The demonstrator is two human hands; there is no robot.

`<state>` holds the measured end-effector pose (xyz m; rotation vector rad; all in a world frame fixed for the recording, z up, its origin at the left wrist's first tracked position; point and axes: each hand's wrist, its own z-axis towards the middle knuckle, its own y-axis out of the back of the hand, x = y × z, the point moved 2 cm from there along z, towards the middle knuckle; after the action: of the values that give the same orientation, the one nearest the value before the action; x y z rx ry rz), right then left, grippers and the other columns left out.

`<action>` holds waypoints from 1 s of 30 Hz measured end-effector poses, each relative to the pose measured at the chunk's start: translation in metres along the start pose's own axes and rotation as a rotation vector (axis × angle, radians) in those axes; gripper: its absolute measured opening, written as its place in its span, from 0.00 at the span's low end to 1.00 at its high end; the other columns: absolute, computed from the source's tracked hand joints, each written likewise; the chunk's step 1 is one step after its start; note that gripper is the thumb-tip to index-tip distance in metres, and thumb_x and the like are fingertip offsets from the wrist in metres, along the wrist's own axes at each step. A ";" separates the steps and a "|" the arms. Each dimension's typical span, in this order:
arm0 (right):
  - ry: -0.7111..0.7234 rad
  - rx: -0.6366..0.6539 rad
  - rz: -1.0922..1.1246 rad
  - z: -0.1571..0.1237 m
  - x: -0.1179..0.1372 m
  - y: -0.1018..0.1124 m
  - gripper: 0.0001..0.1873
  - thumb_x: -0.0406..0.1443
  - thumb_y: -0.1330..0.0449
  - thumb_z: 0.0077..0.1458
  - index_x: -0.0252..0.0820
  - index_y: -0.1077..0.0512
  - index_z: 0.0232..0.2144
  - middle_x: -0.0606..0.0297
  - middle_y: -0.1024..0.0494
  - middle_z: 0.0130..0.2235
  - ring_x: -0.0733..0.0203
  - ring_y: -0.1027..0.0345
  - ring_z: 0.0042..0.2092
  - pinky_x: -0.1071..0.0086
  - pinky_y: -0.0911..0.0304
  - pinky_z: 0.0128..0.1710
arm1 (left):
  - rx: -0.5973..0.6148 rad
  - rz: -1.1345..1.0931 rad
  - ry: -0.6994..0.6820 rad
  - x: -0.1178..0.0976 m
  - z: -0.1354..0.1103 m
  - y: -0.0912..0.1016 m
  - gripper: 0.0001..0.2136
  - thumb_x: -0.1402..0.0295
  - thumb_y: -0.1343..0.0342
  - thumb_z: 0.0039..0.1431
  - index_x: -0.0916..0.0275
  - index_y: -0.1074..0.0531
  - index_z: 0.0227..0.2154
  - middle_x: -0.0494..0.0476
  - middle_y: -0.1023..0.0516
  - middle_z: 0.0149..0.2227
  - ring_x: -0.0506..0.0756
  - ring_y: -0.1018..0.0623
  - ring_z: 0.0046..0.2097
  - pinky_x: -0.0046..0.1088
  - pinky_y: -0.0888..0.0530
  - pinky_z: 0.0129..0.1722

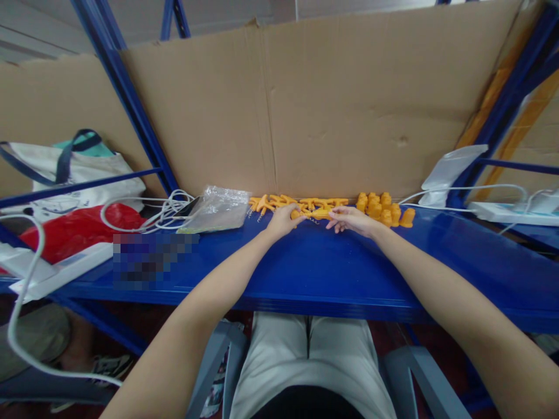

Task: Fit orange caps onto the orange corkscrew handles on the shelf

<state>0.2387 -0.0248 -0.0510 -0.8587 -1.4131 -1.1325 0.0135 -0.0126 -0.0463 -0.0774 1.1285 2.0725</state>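
Along the back of the blue table lies a row of orange-handled corkscrews (pixel 264 203), with metal spirals showing on some. At the row's middle, my left hand (pixel 280 223) has thumb and index finger curled round an orange corkscrew part; its exact shape is partly hidden. Another orange corkscrew handle (pixel 321 213) lies between my hands, a small spiral below it. My right hand (pixel 353 220) is at that handle's right end, fingers apart and slightly bent; whether the fingertips touch it is unclear. To the right stand several orange cap-like pieces (pixel 385 216).
A clear plastic bag (pixel 220 209) lies left of the corkscrews, beside coiled white cable (pixel 168 212). A red bag (pixel 87 230) and a power strip (pixel 72 270) sit farther left. Tall cardboard (pixel 332 105) backs the blue table (pixel 314 273). Another power strip (pixel 519 213) is at right.
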 end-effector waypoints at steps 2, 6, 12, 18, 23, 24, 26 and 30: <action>0.010 -0.019 -0.005 -0.001 0.001 0.000 0.06 0.36 0.41 0.63 0.38 0.30 0.36 0.62 0.20 0.24 0.70 0.32 0.21 0.79 0.41 0.19 | -0.008 0.007 -0.026 0.001 0.000 0.000 0.08 0.66 0.36 0.54 0.64 0.27 0.33 0.51 0.24 0.26 0.53 0.24 0.31 0.27 0.30 0.35; 0.013 -0.051 -0.026 -0.001 0.002 0.000 0.08 0.38 0.39 0.61 0.38 0.29 0.34 0.62 0.21 0.24 0.69 0.32 0.21 0.78 0.41 0.19 | -0.015 0.001 -0.055 0.005 0.001 -0.002 0.08 0.65 0.36 0.55 0.64 0.27 0.33 0.50 0.25 0.25 0.53 0.24 0.31 0.27 0.30 0.35; 0.080 -0.084 -0.029 0.001 0.001 -0.002 0.10 0.35 0.33 0.55 0.40 0.30 0.37 0.66 0.21 0.29 0.70 0.31 0.23 0.77 0.38 0.20 | -0.027 0.000 -0.065 0.008 0.002 -0.004 0.09 0.64 0.36 0.55 0.63 0.27 0.33 0.50 0.25 0.25 0.53 0.24 0.31 0.26 0.30 0.34; 0.125 -0.134 -0.087 -0.001 0.006 -0.004 0.09 0.37 0.35 0.57 0.39 0.30 0.34 0.67 0.23 0.24 0.71 0.34 0.20 0.78 0.41 0.19 | -0.041 0.025 -0.081 0.005 0.001 -0.001 0.08 0.65 0.36 0.55 0.63 0.27 0.33 0.50 0.24 0.27 0.52 0.25 0.31 0.26 0.30 0.35; 0.096 -0.131 -0.153 -0.003 0.009 -0.007 0.19 0.44 0.39 0.61 0.38 0.32 0.23 0.63 0.25 0.20 0.71 0.36 0.17 0.76 0.41 0.19 | -0.049 0.024 -0.129 0.004 0.000 -0.001 0.08 0.67 0.36 0.55 0.64 0.27 0.35 0.52 0.22 0.29 0.52 0.24 0.33 0.27 0.29 0.37; 0.078 -0.139 -0.154 -0.003 0.009 -0.007 0.21 0.46 0.40 0.61 0.38 0.32 0.22 0.63 0.26 0.19 0.70 0.37 0.17 0.76 0.42 0.18 | -0.050 0.026 -0.139 0.003 0.000 -0.001 0.08 0.67 0.36 0.55 0.64 0.27 0.35 0.53 0.22 0.30 0.52 0.23 0.33 0.27 0.29 0.38; 0.036 -0.158 -0.153 -0.002 0.008 -0.009 0.24 0.49 0.43 0.62 0.39 0.33 0.21 0.62 0.27 0.17 0.70 0.39 0.15 0.76 0.44 0.15 | -0.052 0.028 -0.157 0.002 0.000 -0.001 0.09 0.67 0.36 0.55 0.64 0.27 0.36 0.53 0.21 0.31 0.53 0.23 0.34 0.28 0.28 0.39; -0.007 -0.180 -0.164 -0.001 0.006 -0.011 0.26 0.51 0.44 0.62 0.40 0.35 0.19 0.63 0.30 0.14 0.70 0.40 0.13 0.77 0.47 0.12 | -0.048 0.026 -0.157 0.002 0.000 -0.001 0.09 0.67 0.35 0.55 0.64 0.26 0.36 0.54 0.21 0.32 0.53 0.22 0.35 0.28 0.28 0.39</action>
<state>0.2280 -0.0291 -0.0466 -0.8858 -1.4230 -1.3990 0.0133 -0.0111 -0.0478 0.0757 0.9898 2.0889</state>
